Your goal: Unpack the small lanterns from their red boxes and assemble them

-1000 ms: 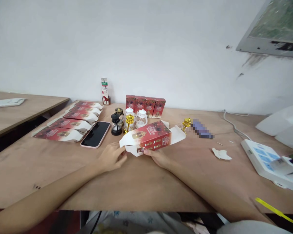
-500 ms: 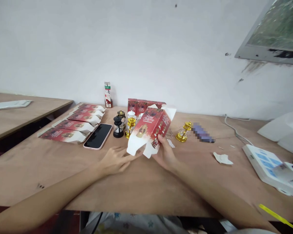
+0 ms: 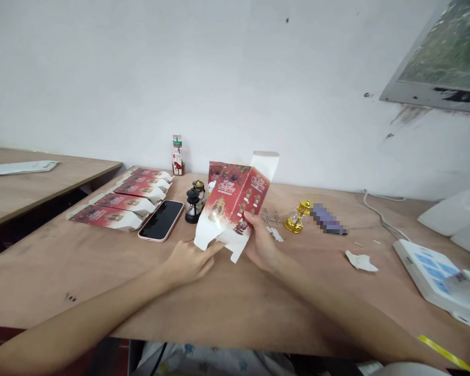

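Note:
My right hand (image 3: 261,241) grips a red printed carton (image 3: 235,196) by its lower right side, thumb on the printed panel. The carton is tilted, with white flaps standing out at its top and bottom. My left hand (image 3: 188,261) is at the bottom flaps, index finger stretched out to them; its fingertip is partly hidden by a flap. Behind the carton stands a black mini lantern (image 3: 193,206), with a bronze-coloured lantern (image 3: 199,189) at its back. A gold lantern (image 3: 296,216) stands on the table to the right.
Flattened red cartons (image 3: 105,215) lie in a row at left, beside a phone (image 3: 161,220). A small bottle (image 3: 177,155) stands by the wall. Paper scraps (image 3: 361,261), a blurred purple item (image 3: 329,219) and a white power strip (image 3: 434,277) lie at right.
The carton has turned more upright and moved slightly left, now covering the nearer gold lantern. My left index finger has moved in at the bottom flaps. The view has shifted slightly.

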Demonstrator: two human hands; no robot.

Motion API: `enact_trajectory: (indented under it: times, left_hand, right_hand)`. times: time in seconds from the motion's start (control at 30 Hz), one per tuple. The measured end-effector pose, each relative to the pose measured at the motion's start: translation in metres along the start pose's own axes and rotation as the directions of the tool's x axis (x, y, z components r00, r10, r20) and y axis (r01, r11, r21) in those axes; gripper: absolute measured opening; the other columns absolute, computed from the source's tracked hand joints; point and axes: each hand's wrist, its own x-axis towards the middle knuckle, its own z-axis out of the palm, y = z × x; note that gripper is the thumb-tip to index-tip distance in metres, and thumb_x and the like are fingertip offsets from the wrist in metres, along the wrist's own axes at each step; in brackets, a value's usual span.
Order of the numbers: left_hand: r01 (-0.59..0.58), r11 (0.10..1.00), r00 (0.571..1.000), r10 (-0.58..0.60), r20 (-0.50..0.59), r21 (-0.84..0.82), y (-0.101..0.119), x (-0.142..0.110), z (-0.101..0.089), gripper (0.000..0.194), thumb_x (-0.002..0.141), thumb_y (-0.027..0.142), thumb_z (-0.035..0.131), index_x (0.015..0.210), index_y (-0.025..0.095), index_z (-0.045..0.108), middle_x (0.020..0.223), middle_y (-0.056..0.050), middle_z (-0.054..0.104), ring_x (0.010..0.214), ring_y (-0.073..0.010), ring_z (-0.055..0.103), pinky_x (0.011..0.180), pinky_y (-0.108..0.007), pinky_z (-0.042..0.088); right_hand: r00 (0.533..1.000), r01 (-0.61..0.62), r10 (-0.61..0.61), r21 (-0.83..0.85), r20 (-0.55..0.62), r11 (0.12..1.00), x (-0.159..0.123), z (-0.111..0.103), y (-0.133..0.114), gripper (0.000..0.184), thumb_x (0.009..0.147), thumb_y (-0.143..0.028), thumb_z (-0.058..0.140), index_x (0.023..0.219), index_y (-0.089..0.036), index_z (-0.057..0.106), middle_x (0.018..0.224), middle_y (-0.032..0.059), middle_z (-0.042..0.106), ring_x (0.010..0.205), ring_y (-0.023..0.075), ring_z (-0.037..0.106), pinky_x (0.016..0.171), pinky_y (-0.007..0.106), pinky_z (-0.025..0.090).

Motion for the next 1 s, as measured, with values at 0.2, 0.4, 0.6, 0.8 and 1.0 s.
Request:
enact_trajectory:
  times: [0.2,0.4,0.6,0.8,1.0]
  left_hand:
    - [-0.381,0.923,0.920,0.385,0.072,-0.059,0.005,0.000,0.003,0.047,0.082,0.020,0.045,0.129,0.021,0.047,0.077,-0.007,0.065,0.065,-0.0193,0.058,0.062,-0.028,0.040]
    - [-0.609,0.793,0.783,0.598,0.168,0.016,0.010,0.002,0.006,0.035,0.085,0.019,0.039,0.118,0.018,0.051,0.077,-0.006,0.062,0.069,-0.0183,0.054,0.057,-0.030,0.037]
    - [-0.601,0.798,0.781,0.598,0.179,-0.046,0.016,0.000,0.008,0.019,0.082,0.020,0.047,0.096,0.019,0.059,0.087,-0.004,0.065,0.072,-0.0161,0.053,0.063,-0.030,0.037]
    - [-0.554,0.830,0.793,0.550,0.262,-0.067,0.018,-0.001,0.008,0.017,0.082,0.022,0.050,0.094,0.019,0.061,0.097,-0.005,0.065,0.085,-0.0169,0.056,0.073,-0.029,0.042]
    - [-0.518,0.839,0.808,0.544,0.225,-0.167,0.015,-0.005,0.017,0.018,0.081,0.018,0.049,0.094,0.017,0.061,0.102,-0.008,0.066,0.089,-0.0184,0.060,0.079,-0.028,0.045]
  right_hand:
    - [0.968,0.218,-0.186,-0.198,0.165,0.956,0.018,0.031,-0.023,0.036,0.066,-0.049,0.069,0.087,-0.021,0.065,0.084,-0.0002,0.070,0.092,0.0220,0.064,0.086,0.038,0.049]
    - [0.855,0.444,-0.297,-0.305,0.426,0.843,0.050,0.078,-0.032,0.025,0.074,-0.041,0.065,0.088,-0.020,0.062,0.085,-0.0025,0.065,0.088,0.0158,0.061,0.085,0.034,0.047]
    - [0.713,0.529,0.068,-0.599,0.697,0.601,0.077,0.139,0.031,0.023,0.076,-0.029,0.068,0.090,-0.017,0.054,0.089,0.0009,0.063,0.084,0.0149,0.059,0.082,0.031,0.048]
    - [0.563,0.719,0.462,-0.682,0.685,0.134,0.086,0.181,0.077,0.020,0.086,-0.030,0.053,0.097,-0.013,0.054,0.099,0.0084,0.064,0.089,0.0217,0.061,0.072,0.033,0.049]
    - [0.518,0.855,0.219,-0.493,0.827,-0.161,0.064,0.182,0.095,0.040,0.089,-0.038,0.047,0.118,-0.011,0.045,0.122,0.0148,0.053,0.113,0.0277,0.050,0.090,0.041,0.044]
